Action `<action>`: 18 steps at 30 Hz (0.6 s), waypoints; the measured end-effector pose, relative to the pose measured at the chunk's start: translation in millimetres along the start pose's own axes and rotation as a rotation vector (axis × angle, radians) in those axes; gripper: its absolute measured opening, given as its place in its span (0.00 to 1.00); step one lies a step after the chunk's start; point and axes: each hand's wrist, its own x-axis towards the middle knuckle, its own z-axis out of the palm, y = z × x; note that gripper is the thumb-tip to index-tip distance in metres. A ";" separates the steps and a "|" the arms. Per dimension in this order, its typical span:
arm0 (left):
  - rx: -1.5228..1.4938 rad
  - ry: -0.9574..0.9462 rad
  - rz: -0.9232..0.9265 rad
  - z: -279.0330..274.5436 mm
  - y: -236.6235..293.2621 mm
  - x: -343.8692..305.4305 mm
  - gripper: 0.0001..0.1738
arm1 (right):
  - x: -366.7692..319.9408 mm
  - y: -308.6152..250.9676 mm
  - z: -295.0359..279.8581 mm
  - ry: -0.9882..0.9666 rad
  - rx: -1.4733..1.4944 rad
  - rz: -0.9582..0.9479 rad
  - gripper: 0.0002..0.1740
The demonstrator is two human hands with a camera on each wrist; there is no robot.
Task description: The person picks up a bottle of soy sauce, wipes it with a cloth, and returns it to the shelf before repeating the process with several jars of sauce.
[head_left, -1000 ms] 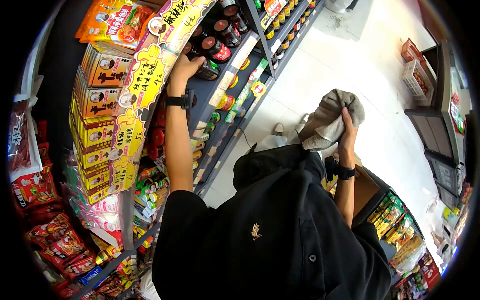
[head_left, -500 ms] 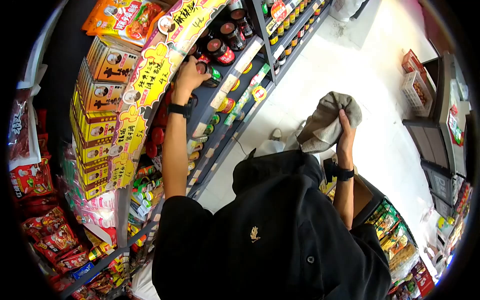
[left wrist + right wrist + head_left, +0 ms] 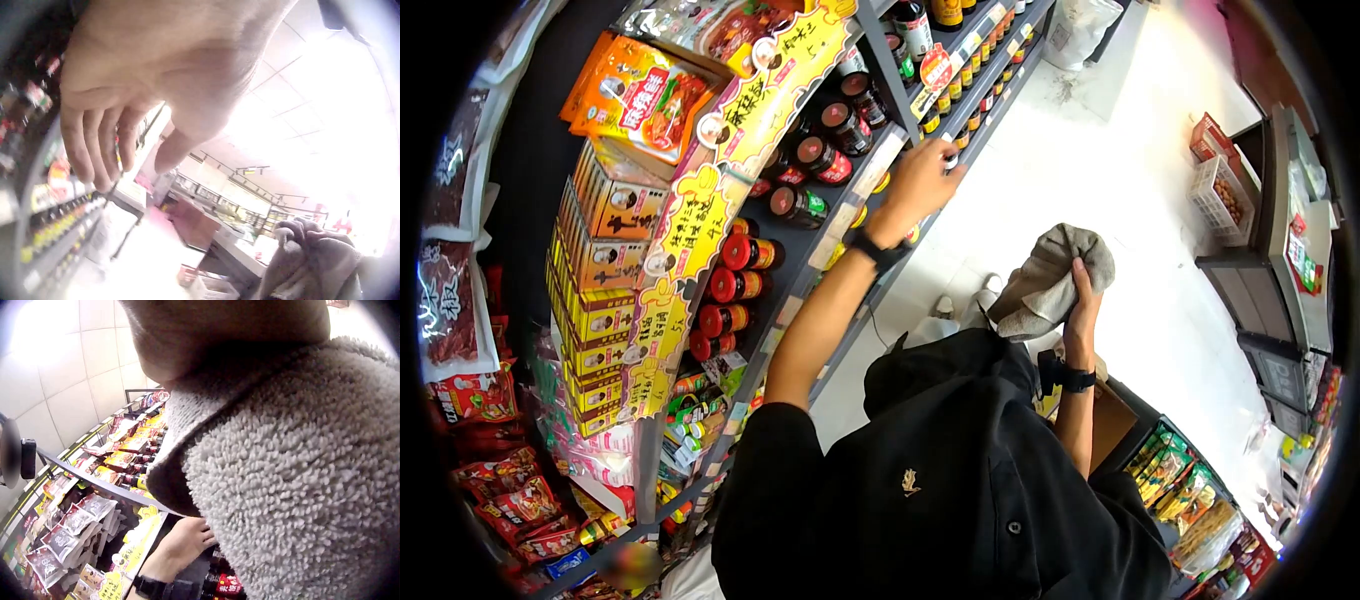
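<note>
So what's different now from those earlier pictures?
The left hand has come away from the green-labelled jar and moved right, toward the aisle; it now holds nothing. The jar remains on the shelf, and the right hand still grips the grey cloth.
</note>
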 end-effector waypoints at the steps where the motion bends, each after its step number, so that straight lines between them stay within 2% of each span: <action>1: 0.165 0.070 0.021 14.0 10.3 21.0 0.20 | 4.2 -3.3 -3.9 0.010 0.010 0.005 0.35; 3: 0.395 0.206 0.017 25.4 19.1 77.5 0.22 | 18.1 -5.0 -16.7 0.022 0.061 0.008 0.35; 4: 0.615 0.313 0.041 24.6 19.9 104.8 0.22 | 24.9 -5.8 -24.9 0.024 0.058 0.007 0.35; 5: 0.738 0.444 0.049 25.9 4.1 140.2 0.22 | 32.0 -7.5 -33.7 0.036 0.063 0.015 0.35; 6: 0.860 0.428 -0.049 22.9 -3.7 167.4 0.23 | 40.2 -9.7 -41.2 0.048 0.069 0.023 0.35; 7: 1.215 0.334 -0.170 16.3 -5.9 191.6 0.28 | 49.2 -12.5 -47.2 0.050 0.067 0.022 0.35; 8: 1.205 0.317 -0.301 23.6 -58.8 236.3 0.35 | 57.3 -15.0 -52.5 0.065 0.063 0.012 0.35; 9: 1.133 0.492 -0.449 25.1 -59.2 249.2 0.45 | 64.7 -16.9 -57.6 0.077 0.059 0.004 0.34; 10: 1.029 0.486 -0.476 14.1 -54.2 249.9 0.53 | 72.5 -18.5 -62.5 0.073 0.057 0.014 0.34; 12: 0.972 0.374 -0.634 9.1 -56.6 262.0 0.56 | 91.8 -21.2 -71.4 0.067 0.048 0.051 0.30; 14: 0.953 0.328 -0.722 6.9 -39.8 264.5 0.53 | 112.7 -23.5 -76.2 0.051 0.062 0.050 0.31; 16: 0.815 0.403 -0.684 9.1 -34.1 261.1 0.37 | 126.6 -27.3 -78.8 0.042 0.095 0.039 0.31; 18: 0.990 0.391 -0.610 14.9 -34.5 254.6 0.37 | 139.7 -26.6 -80.5 0.046 0.084 0.075 0.32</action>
